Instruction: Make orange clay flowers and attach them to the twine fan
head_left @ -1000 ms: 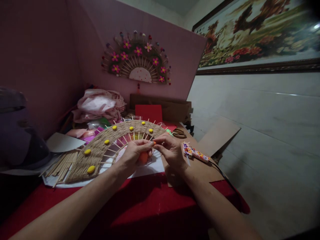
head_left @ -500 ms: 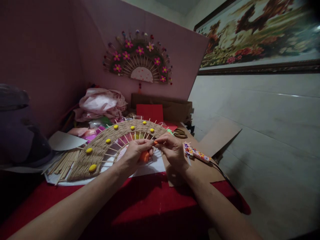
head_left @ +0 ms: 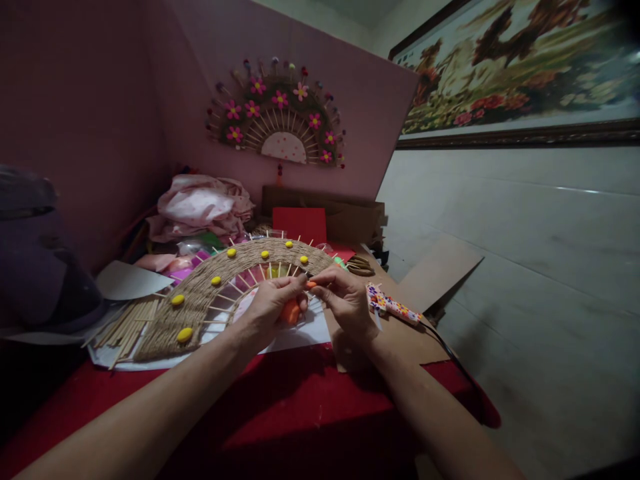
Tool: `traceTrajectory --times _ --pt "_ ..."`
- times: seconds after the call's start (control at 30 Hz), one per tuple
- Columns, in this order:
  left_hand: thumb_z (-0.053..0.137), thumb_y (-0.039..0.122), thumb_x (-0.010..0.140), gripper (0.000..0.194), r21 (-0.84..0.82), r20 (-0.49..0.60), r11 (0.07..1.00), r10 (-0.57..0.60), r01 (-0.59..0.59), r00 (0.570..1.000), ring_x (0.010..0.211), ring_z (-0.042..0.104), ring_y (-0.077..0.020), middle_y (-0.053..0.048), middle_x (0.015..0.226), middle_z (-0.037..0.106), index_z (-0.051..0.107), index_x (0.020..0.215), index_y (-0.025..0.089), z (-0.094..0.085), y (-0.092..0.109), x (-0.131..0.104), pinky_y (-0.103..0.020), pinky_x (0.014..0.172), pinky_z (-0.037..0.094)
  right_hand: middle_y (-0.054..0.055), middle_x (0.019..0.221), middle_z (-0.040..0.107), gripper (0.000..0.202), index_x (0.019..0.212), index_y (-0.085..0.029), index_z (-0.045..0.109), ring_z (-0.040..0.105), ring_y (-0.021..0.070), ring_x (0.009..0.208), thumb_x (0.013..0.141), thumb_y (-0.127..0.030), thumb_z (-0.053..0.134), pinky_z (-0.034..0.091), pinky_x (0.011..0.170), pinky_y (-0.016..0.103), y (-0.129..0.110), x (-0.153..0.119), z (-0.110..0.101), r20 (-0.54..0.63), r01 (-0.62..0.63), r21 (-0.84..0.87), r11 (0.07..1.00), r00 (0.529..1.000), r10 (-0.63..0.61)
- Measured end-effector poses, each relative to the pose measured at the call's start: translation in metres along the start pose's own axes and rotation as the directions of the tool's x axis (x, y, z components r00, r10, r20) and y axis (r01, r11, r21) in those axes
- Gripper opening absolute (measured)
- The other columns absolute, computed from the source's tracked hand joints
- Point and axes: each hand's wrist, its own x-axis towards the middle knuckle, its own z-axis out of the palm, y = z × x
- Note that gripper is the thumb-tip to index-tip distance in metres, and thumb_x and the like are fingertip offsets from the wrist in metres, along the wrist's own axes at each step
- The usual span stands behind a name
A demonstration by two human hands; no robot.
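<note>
My left hand (head_left: 273,303) is closed around a lump of orange modelling clay (head_left: 290,312), which shows below the thumb. Between the fingertips of my right hand (head_left: 345,297) is a small orange clay piece (head_left: 311,285), close against my left thumb and finger. Behind both hands lies a fan-shaped craft (head_left: 167,325), an arch of twine wound over thin sticks. Several yellow buttons or clay discs (head_left: 216,281) dot the twine. Part of the arch's right end is hidden by my right hand.
A flower-patterned glue gun (head_left: 393,307) with a black cord lies right on brown cardboard (head_left: 420,343). Loose sticks (head_left: 127,327) are at left, beside a white sheet (head_left: 125,280). Pink cloth (head_left: 200,203) is heaped behind. A decorated fan (head_left: 285,143) hangs on the pink board.
My fingertips have shifted slightly around the small orange piece, and more of it shows now. Both hands otherwise stay in the same place.
</note>
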Motion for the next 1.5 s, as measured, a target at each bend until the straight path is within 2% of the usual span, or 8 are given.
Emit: traceTrajectory --times 0.17,0.33,0.5,0.67,1.07,1.23,1.4,1.5 --pt "0.075 0.035 0.064 0.030 -0.006 0.023 1.000 -0.011 0.011 1.000 0.034 0.044 -0.0051 0.000 0.046 0.055 0.057 0.063 0.012 -0.0004 -0.0003 0.0005 -0.016 0.034 0.031 0.000 0.076 0.060 0.005 0.081 -0.022 0.067 0.055 0.0130 0.070 0.077 -0.025 0.069 0.043 0.062 0.027 -0.0018 0.0011 0.0004 0.000 0.030 0.012 0.999 1.000 -0.030" --pt "0.074 0.038 0.066 0.031 0.016 -0.005 1.000 0.000 0.000 1.000 0.034 0.043 -0.0045 0.000 0.046 0.055 0.058 0.065 0.011 0.0016 0.0016 -0.0011 -0.015 0.034 0.028 0.000 0.076 0.060 0.003 0.079 -0.022 0.067 0.054 0.0128 0.070 0.077 -0.023 0.069 0.043 0.062 0.026 -0.0021 0.0007 0.0006 -0.011 0.038 0.017 0.999 0.999 -0.038" --pt "0.077 0.034 0.061 0.030 0.012 -0.020 1.000 0.011 -0.011 1.000 0.036 0.044 -0.0042 0.001 0.048 0.056 0.059 0.068 0.011 0.0017 0.0022 -0.0010 -0.015 0.035 0.030 0.001 0.080 0.061 0.011 0.087 -0.022 0.066 0.056 0.0140 0.073 0.077 -0.025 0.069 0.045 0.064 0.028 -0.0008 -0.0007 0.0003 0.001 0.005 -0.003 1.000 1.000 -0.005" --pt "0.073 0.037 0.065 0.030 0.032 -0.016 0.999 -0.006 0.006 1.000 0.035 0.043 -0.0050 0.000 0.047 0.055 0.058 0.064 0.011 0.0007 0.0006 -0.0002 -0.016 0.034 0.028 0.001 0.076 0.060 0.005 0.079 -0.021 0.066 0.055 0.0137 0.071 0.079 -0.026 0.066 0.045 0.064 0.028 -0.0018 -0.0007 0.0003 -0.016 0.011 -0.027 1.000 1.000 -0.012" --pt "0.075 0.032 0.065 0.026 0.014 -0.015 1.000 0.009 -0.009 1.000 0.035 0.043 -0.0041 0.001 0.047 0.055 0.059 0.065 0.011 0.0018 0.0022 -0.0015 -0.016 0.036 0.030 0.002 0.078 0.062 0.009 0.083 -0.021 0.066 0.056 0.0146 0.072 0.079 -0.029 0.066 0.046 0.066 0.029 -0.0031 -0.0008 0.0004 0.009 0.004 -0.060 0.998 1.000 -0.003" --pt "0.072 0.037 0.068 0.029 -0.001 -0.014 1.000 0.012 -0.012 1.000 0.036 0.044 -0.0048 0.000 0.047 0.056 0.057 0.065 0.012 0.0011 0.0008 -0.0009 -0.016 0.035 0.029 0.002 0.078 0.061 0.006 0.081 -0.021 0.066 0.056 0.0143 0.073 0.081 -0.027 0.064 0.045 0.066 0.029 -0.0045 -0.0011 0.0001 0.001 0.012 -0.062 0.998 1.000 -0.012" --pt "0.075 0.033 0.066 0.027 -0.004 -0.013 1.000 0.012 -0.012 1.000 0.036 0.044 -0.0042 0.001 0.047 0.056 0.058 0.066 0.011 0.0017 0.0013 -0.0019 -0.015 0.036 0.030 0.002 0.079 0.062 0.006 0.084 -0.021 0.066 0.056 0.0144 0.074 0.081 -0.026 0.064 0.045 0.067 0.028 -0.0046 -0.0013 0.0003 0.017 0.014 -0.068 0.998 1.000 -0.013" --pt "0.071 0.037 0.070 0.029 -0.028 -0.002 1.000 0.006 -0.006 1.000 0.035 0.045 -0.0050 0.000 0.047 0.056 0.058 0.068 0.011 0.0013 0.0010 -0.0020 -0.016 0.036 0.030 0.001 0.079 0.061 0.005 0.082 -0.021 0.066 0.056 0.0142 0.074 0.081 -0.026 0.064 0.044 0.067 0.028 -0.0032 -0.0014 0.0007 0.001 0.026 -0.046 0.999 1.000 -0.026"
